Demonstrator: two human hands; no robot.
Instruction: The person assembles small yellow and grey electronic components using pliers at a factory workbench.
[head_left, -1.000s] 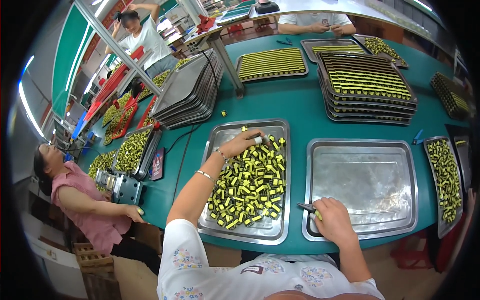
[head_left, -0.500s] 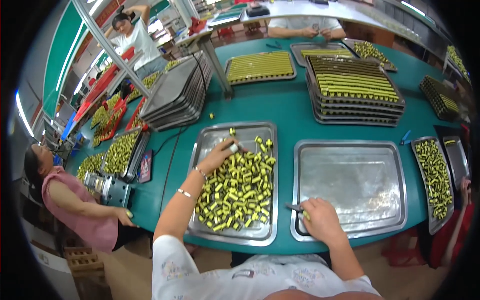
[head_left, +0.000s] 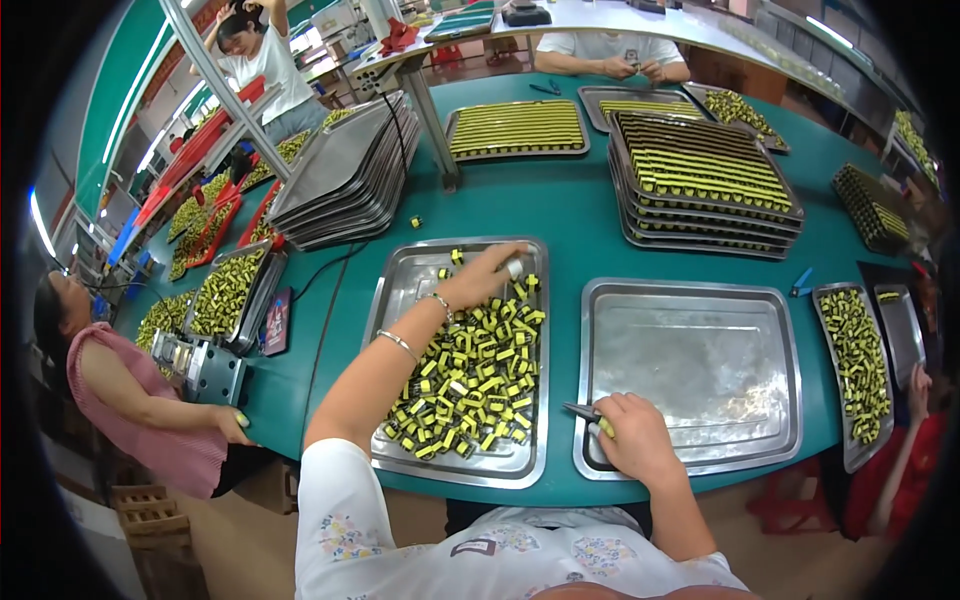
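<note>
On the left, a metal tray (head_left: pixel 380 330) holds a loose heap of small yellow-and-black parts (head_left: pixel 465 385), which look like little wound coils or cores. My left hand (head_left: pixel 487 277) reaches over the far right part of this heap, fingers stretched forward and a white cover on one finger. Whether the fingertips touch a part is hard to see. My right hand (head_left: pixel 635 435) is closed around small pliers (head_left: pixel 580 410), their grey jaws pointing left. It rests over the near left corner of a second metal tray (head_left: pixel 690 375), which has a bare, shiny bottom.
Stacked trays of rowed yellow parts (head_left: pixel 710 190) stand at the back right, beside a single filled tray (head_left: pixel 517 130). Bare trays (head_left: pixel 345 180) are piled at the back left near a metal post (head_left: pixel 430 130). Blue-handled pliers (head_left: pixel 802 283) lie on the right. Co-workers sit around the table.
My left hand has moved to the right and slightly farther away over the heap. The right hand still grips the pliers, almost unmoved. The whole view has shifted slightly.
</note>
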